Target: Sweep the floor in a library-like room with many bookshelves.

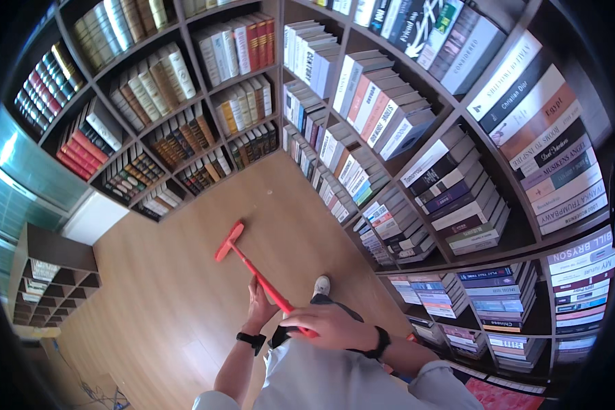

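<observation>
A red long-handled broom [266, 284] slants across the floor before me. Its wide red head [229, 241] rests on the wooden floor [184, 287], ahead and to the left of my shoe. My right hand [323, 324] is closed over the top end of the handle, near my waist. Lower on the handle, my left hand [260, 307] touches it with the fingers extended along its side; its exact grip is partly hidden. Both wrists wear dark bands.
Tall dark bookshelves [282, 77] filled with books meet in a corner ahead and run down my right side. A low brown shelf unit [56, 256] stands at the left. Cables [100, 394] lie on the floor at lower left. One white shoe [322, 285] shows near the right shelves.
</observation>
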Motion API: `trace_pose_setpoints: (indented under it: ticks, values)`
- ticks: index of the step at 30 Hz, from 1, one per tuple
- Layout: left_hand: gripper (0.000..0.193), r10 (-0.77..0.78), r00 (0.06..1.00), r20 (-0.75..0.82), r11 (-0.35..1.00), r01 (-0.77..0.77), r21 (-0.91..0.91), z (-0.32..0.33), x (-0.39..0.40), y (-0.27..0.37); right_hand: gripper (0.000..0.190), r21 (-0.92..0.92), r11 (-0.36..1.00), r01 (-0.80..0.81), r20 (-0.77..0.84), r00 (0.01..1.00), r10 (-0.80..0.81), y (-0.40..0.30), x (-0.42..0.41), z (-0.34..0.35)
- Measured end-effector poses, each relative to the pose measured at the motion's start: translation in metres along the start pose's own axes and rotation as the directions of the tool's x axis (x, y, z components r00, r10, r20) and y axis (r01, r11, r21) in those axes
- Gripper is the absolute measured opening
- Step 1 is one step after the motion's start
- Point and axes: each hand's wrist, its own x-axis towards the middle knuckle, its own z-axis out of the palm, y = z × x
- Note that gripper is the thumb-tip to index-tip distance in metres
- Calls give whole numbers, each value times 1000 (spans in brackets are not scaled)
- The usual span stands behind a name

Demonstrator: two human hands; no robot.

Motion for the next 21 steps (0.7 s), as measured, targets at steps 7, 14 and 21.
trace_pose_setpoints:
  ticks: [7, 14, 21]
  values:
    - [41, -253, 967, -29, 967, 252, -40, -25, 60, 62, 24, 18, 941, 339, -94, 937, -336, 34, 24, -35]
    - [29, 72, 919, 387, 958, 45, -283, -9, 121, 125, 46, 424, 850, 312, 6, 938, -347, 48, 10, -94]
    - [27, 455, 548, 702, 864, -82, -496, 38, 168, 173, 32, 442, 849, 289, -85, 956, -281, 41, -11, -144]
